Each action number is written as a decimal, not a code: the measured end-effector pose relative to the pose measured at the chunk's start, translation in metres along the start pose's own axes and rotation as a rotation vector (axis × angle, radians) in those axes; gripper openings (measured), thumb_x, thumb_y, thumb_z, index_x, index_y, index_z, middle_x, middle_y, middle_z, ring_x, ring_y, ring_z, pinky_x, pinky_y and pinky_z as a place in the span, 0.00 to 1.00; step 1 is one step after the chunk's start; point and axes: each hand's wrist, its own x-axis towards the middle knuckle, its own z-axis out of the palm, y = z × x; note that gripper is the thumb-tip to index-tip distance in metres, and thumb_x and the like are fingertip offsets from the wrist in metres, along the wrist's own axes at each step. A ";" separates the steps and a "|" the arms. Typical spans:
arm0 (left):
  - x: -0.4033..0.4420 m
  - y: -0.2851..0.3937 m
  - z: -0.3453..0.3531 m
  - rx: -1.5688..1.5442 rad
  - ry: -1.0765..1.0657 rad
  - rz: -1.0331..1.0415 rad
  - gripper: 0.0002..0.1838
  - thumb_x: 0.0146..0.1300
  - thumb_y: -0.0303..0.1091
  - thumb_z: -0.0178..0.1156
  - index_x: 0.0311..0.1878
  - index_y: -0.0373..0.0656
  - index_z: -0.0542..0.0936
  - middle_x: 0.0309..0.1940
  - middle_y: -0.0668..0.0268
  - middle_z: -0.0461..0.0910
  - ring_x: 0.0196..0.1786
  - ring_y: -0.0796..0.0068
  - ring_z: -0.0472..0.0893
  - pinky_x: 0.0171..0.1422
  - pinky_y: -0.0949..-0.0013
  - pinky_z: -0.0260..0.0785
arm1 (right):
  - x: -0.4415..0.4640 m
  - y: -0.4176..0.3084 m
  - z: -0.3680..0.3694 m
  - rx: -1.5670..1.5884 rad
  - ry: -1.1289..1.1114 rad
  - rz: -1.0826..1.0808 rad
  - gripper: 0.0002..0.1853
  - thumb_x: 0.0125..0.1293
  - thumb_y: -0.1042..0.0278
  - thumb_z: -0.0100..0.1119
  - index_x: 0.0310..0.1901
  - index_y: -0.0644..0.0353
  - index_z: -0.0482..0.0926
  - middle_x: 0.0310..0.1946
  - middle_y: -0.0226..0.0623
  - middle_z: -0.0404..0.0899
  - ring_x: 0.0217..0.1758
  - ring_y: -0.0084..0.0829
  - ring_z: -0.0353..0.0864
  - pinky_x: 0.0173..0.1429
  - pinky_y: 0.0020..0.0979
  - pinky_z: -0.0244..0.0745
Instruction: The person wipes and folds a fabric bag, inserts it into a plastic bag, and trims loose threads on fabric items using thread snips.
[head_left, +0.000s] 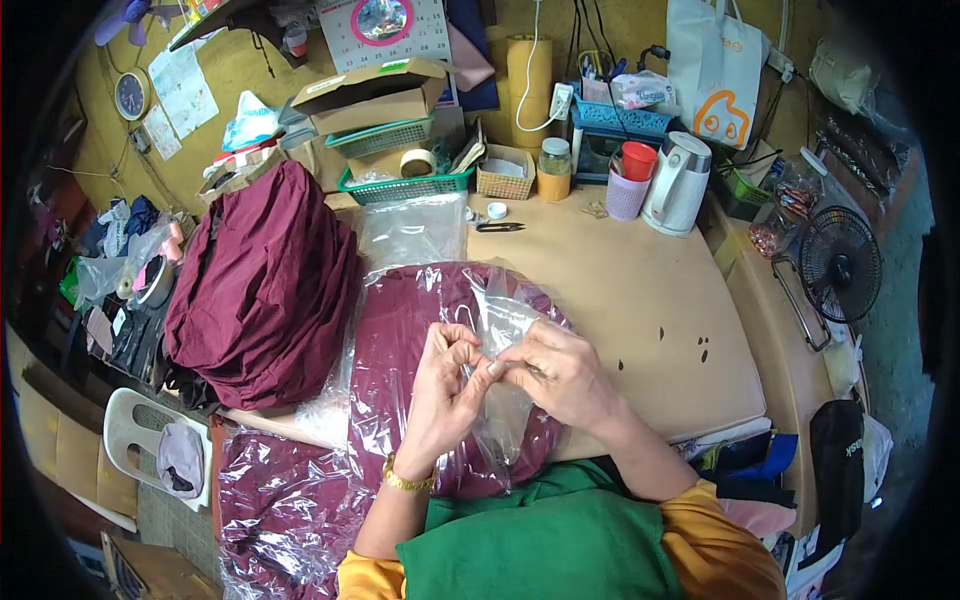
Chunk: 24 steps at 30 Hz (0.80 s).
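Note:
A maroon folded fabric item lies on the table in a clear plastic bag (395, 310). Over it, my left hand (447, 378) and my right hand (560, 375) meet with their fingertips pinched together on the bag's clear plastic. Part of the plastic is gathered between them; exactly which edge they grip I cannot tell. To the left rises a tall heap of maroon fabric (265, 290). Below that heap, more maroon fabric in shiny clear plastic (290, 510) sits at the lower left. Flat clear plastic bags (415, 232) lie just beyond the item.
Small black thread snips (499, 227) and a white cap (497, 210) lie behind the bag. Along the back stand a green basket (405, 190), a jar (555, 165), a lilac cup (627, 197) and a white kettle (678, 185). A black fan (838, 262) stands at the right.

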 end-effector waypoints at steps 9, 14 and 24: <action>-0.013 -0.011 0.043 -0.292 0.136 -0.103 0.22 0.67 0.26 0.64 0.63 0.32 0.74 0.46 0.65 0.78 0.32 0.85 0.77 0.34 0.78 0.75 | -0.020 0.040 0.043 0.503 0.226 0.374 0.07 0.70 0.72 0.60 0.37 0.66 0.85 0.27 0.30 0.76 0.31 0.19 0.73 0.35 0.26 0.71; -0.024 -0.049 0.064 -0.242 0.142 -0.092 0.17 0.66 0.28 0.67 0.55 0.32 0.82 0.39 0.65 0.80 0.27 0.87 0.73 0.30 0.80 0.68 | -0.019 0.048 0.043 0.400 0.348 0.273 0.08 0.70 0.72 0.61 0.37 0.69 0.86 0.29 0.34 0.76 0.36 0.23 0.75 0.40 0.26 0.71; -0.009 -0.042 0.049 -0.036 0.286 -0.039 0.06 0.61 0.28 0.69 0.39 0.36 0.87 0.21 0.70 0.70 0.26 0.82 0.67 0.29 0.74 0.59 | -0.030 0.054 -0.010 -0.104 -0.172 0.167 0.05 0.65 0.74 0.63 0.37 0.68 0.83 0.37 0.40 0.79 0.33 0.30 0.79 0.38 0.31 0.75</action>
